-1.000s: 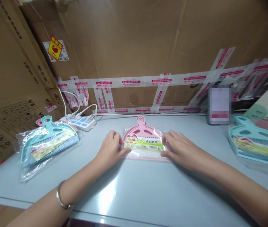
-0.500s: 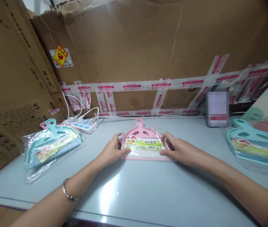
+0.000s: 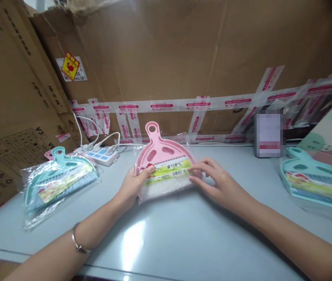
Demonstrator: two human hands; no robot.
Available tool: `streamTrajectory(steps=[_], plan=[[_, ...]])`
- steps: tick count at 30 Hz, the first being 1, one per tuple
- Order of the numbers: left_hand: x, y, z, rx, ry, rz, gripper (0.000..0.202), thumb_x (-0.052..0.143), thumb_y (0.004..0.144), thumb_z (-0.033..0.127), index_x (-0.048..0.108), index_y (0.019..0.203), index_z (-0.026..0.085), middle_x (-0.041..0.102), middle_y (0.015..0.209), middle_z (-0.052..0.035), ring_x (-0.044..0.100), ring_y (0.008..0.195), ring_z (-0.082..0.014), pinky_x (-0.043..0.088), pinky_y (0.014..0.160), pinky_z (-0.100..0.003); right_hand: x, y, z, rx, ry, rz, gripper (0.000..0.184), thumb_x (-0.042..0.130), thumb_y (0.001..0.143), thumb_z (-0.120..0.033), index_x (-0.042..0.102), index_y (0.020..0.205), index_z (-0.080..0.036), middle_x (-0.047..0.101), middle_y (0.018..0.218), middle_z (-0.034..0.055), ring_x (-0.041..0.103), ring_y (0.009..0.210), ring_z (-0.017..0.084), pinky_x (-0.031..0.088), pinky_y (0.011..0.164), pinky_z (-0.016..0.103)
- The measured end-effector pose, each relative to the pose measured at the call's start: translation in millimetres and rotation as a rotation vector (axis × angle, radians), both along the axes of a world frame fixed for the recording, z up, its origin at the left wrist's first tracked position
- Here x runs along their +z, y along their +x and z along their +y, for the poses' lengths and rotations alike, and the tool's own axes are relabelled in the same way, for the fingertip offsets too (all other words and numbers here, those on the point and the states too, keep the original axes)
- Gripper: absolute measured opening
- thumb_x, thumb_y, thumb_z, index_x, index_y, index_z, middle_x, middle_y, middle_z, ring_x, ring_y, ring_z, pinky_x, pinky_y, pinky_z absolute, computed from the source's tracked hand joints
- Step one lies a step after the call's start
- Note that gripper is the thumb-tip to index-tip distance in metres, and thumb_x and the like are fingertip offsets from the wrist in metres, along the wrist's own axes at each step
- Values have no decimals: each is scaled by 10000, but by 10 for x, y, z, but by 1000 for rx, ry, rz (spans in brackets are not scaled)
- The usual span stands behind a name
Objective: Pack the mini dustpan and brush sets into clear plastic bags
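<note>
A pink dustpan set (image 3: 170,156) in clear plastic wrap, with a green and yellow label and a pale brush behind it, is raised and tilted above the table. My left hand (image 3: 132,185) grips its left edge, thumb on the front and the other fingers mostly hidden behind. Close to the right edge, my right hand (image 3: 215,177) has its thumb and forefinger apart, their tips over the front of the wrap. Whether they press on it I cannot tell.
On the left, wrapped turquoise and pink dustpan sets (image 3: 62,171) overlap. Another turquoise set (image 3: 320,175) lies at the right, near a phone-like device (image 3: 269,134) with a blurred screen. A power strip (image 3: 105,155) with plugged cables stands before a large cardboard box (image 3: 160,58).
The pink dustpan set has come up off the table and tilted, shifting left with my left hand. My right hand's fingers have loosened from its right side.
</note>
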State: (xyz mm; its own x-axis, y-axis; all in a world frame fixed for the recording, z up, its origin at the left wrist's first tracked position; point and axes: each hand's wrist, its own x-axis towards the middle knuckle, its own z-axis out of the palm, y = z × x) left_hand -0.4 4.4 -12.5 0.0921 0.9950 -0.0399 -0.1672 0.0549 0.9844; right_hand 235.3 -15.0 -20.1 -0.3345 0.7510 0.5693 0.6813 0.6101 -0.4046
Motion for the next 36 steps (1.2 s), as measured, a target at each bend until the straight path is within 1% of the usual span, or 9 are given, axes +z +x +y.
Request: streamTrajectory(steps=[5,11,13,18,21,26,31,34,36], plan=[[12,47,-29,98,-17,-147,442,746,657,362,619,1007,123,722,877,-86,685,816,-233,544,768,-350,33,-76,-75,27,211,-155,136,530,860,-271,659,825,-248,534,1139,94,487,1037,255,397,841,436],[4,68,-55,184,83,-165,443,748,662,357,601,1022,146,716,878,-59,678,846,-227,543,786,-349,81,-126,-154,203,152,51,124,438,860,-226,491,750,-205,652,813,42,584,775,176,399,718,350],[10,87,-73,186,101,-204,423,725,688,372,593,1017,141,710,896,-69,675,860,-228,541,794,-350,77,-161,-163,206,-22,189,157,407,870,-265,487,746,-211,642,731,23,578,691,160,410,682,339],[29,135,-114,167,192,-299,491,640,773,404,474,1210,253,638,1134,-58,656,927,-196,546,779,-315,35,-345,-118,182,-738,826,255,564,814,-436,475,880,-207,690,820,32,646,801,161,492,777,332],[7,113,-105,72,211,-223,495,597,801,445,407,1247,342,602,1181,-18,654,901,-157,548,695,-254,6,-405,-67,168,-859,1203,357,720,696,-366,480,907,-207,695,825,11,664,820,147,514,830,305],[-21,96,-93,-41,114,-56,348,575,777,532,487,954,244,640,891,1,650,754,-131,536,592,-235,-40,-368,11,-39,-893,1474,421,758,602,-142,467,899,-209,697,767,-3,685,717,166,582,672,288],[120,-57,88,227,215,38,310,617,750,437,467,694,170,628,894,-27,632,782,-134,515,572,-204,-59,-293,71,-65,-771,1529,395,707,603,-80,465,884,-219,694,774,-16,688,719,164,592,661,271],[253,-597,397,634,353,64,250,572,769,400,470,722,177,615,863,-25,618,848,-161,526,608,-233,-38,-174,120,-70,-679,1527,391,704,598,-93,472,883,-228,692,798,-14,685,754,179,595,696,311],[318,-1061,586,811,454,212,251,502,809,416,436,737,185,598,859,-29,595,952,-197,543,724,-313,-14,-74,160,-84,-618,1520,383,701,599,-95,483,884,-231,691,823,0,680,815,200,590,742,348]])
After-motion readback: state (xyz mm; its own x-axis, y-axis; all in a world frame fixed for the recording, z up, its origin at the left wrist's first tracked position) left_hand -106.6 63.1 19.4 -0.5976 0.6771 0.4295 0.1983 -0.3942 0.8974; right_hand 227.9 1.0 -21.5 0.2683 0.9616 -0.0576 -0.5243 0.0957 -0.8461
